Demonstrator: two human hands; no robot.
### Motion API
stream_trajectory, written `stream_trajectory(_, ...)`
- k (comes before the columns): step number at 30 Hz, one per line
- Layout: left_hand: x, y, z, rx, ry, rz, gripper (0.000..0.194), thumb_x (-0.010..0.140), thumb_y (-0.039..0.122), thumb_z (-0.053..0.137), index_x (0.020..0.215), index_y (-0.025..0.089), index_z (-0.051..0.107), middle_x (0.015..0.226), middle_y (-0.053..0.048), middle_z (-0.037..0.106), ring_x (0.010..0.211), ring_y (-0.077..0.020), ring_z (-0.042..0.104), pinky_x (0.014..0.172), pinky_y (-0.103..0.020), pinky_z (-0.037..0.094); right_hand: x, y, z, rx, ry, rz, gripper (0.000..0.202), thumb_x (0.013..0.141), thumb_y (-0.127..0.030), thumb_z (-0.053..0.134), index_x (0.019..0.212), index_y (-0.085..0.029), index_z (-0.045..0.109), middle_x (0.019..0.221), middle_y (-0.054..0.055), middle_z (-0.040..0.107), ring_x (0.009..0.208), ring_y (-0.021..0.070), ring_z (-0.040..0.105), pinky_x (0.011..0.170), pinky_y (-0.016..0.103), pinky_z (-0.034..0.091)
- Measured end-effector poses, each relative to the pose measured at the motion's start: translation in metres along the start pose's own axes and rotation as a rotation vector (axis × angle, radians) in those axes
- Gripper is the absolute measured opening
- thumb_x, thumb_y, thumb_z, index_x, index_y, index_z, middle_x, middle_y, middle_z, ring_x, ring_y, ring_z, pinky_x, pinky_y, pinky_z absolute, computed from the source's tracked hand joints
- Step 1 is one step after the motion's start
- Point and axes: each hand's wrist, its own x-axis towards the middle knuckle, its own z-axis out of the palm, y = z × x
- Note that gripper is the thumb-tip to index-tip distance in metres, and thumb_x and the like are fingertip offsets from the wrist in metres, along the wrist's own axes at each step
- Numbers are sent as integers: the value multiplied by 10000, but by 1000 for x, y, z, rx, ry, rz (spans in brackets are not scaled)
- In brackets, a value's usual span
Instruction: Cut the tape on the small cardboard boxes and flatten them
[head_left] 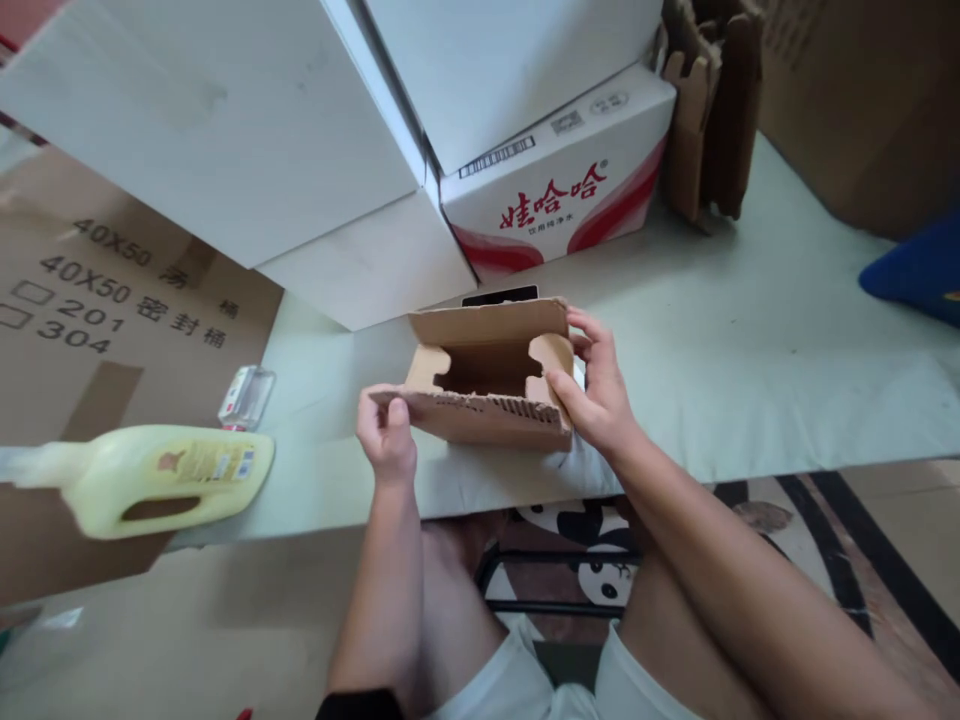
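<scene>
Box [499, 433], open-topped; left hand [386, 437], grip pinching its near flap [480, 408]; right hand [598, 385], grip holding its right end [553, 352].

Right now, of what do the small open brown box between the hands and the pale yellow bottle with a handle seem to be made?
The small open brown box looks like matt cardboard, perhaps corrugated: its folded flaps and ragged front edge suggest this. The pale yellow bottle is probably smooth plastic with a soft sheen, judging by its moulded handle opening.
</scene>
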Motion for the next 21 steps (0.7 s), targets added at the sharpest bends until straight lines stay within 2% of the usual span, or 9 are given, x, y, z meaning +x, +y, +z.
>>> stream_trajectory(3, 18, -6, 13, 6, -108, -44, 411, 822, 595, 667, 816, 191, 597, 735, 7, 515, 691, -141, 471, 661, -268, 395, -3, 6, 2, 29, -34, 101, 677, 893, -356, 618, 1486, -328, 292, 1513, 108, 452, 1342, 275, 516, 1144, 512, 450)
stream_trajectory(6, 13, -19, 20, -49, -62, -79, 380, 822, 564, 681, 873, 193, 616, 754, 12, 502, 687, -134, 457, 657, -259, 392, -6, 10, 6, 96, -61, 111, 701, 902, -333, 593, 1506, -355, 239, 1505, 107, 466, 1286, 266, 564, 1070, 493, 515)
stream_trajectory(9, 4, -31, 20, -64, -8, -44, 433, 789, 519, 723, 1081, 209, 646, 912, -15, 572, 798, -147, 535, 758, -269, 447, -8, 8, 8, 160, -42, 102, 745, 911, -264, 556, 1535, -404, 175, 1366, 78, 562, 1160, 236, 630, 989, 469, 558)
stream_trajectory(11, 2, -36, 19, -39, -20, -20, 464, 801, 478, 722, 1187, 235, 635, 991, -28, 594, 869, -157, 571, 836, -290, 475, -8, 5, 7, 135, -36, 89, 604, 906, -227, 550, 1454, -399, 365, 1272, 55, 606, 1145, 233, 631, 1001, 467, 541)
stream_trajectory(13, 4, -38, 18, -15, -64, 30, 435, 839, 447, 694, 1224, 250, 642, 1062, -44, 623, 954, -173, 606, 915, -319, 496, -8, 3, 5, 77, -36, 66, 326, 904, -220, 552, 1206, -336, 595, 1209, 53, 625, 1153, 241, 618, 1017, 467, 515)
stream_trajectory(15, 7, -38, 17, 5, -105, 113, 415, 879, 413, 660, 1265, 258, 654, 1215, -71, 639, 1117, -205, 618, 1017, -359, 492, -8, 2, 4, 35, -21, 53, 165, 902, -241, 546, 1013, -275, 663, 1188, 65, 627, 1163, 255, 605, 1029, 475, 491)
stream_trajectory(18, 10, -34, 16, 65, -180, 200, 355, 930, 343, 594, 1256, 254, 702, 1379, -86, 627, 1279, -236, 598, 1106, -411, 479, -10, 3, 4, 57, 4, 51, 219, 902, -289, 492, 995, -251, 687, 1224, 77, 626, 1187, 271, 589, 1036, 493, 471)
stream_trajectory(21, 11, -31, 15, 128, -238, 196, 311, 941, 275, 529, 1117, 228, 781, 1358, -87, 674, 1239, -231, 648, 1068, -423, 528, -11, 5, 5, 76, 24, 39, 279, 944, -335, 434, 896, -251, 696, 1207, 65, 637, 1174, 260, 591, 1033, 474, 463)
